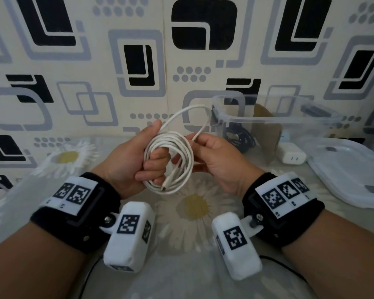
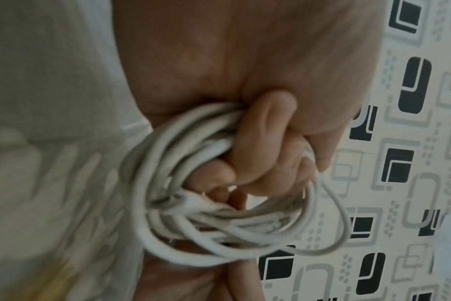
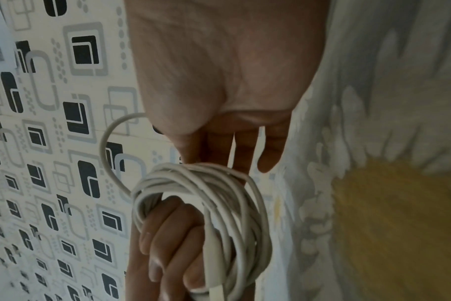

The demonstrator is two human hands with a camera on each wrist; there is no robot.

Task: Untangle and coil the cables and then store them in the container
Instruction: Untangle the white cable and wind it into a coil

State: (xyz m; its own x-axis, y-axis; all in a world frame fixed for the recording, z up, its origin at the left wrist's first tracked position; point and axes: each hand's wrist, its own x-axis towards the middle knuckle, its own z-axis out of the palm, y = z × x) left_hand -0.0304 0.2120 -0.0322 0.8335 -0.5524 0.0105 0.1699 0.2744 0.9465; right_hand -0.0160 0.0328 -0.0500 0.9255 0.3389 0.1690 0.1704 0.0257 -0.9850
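1. Right now the left hand (image 1: 125, 160) holds a coiled white cable (image 1: 177, 156) above the daisy-print cloth (image 1: 194, 212), its fingers curled through the middle of the loops and the thumb lying over the top.
2. From the left wrist view the fingers (image 2: 260, 146) wrap tightly round the bundle, and a connector end (image 2: 193, 200) lies among the strands.
3. Beside it the right hand (image 1: 218, 160) pinches the loose tail of the cable (image 1: 200, 131) between thumb and forefinger, while its other fingers lie straight behind the coil.
4. That tail rises in 1 wide arc from the left thumb and comes down to the right fingertips.
5. Behind the hands stands a clear plastic container (image 1: 274, 120) with a dark cable (image 1: 239, 137) inside.
6. To its right lie a white charger (image 1: 292, 155) and the container's lid (image 1: 352, 175), both on the cloth.
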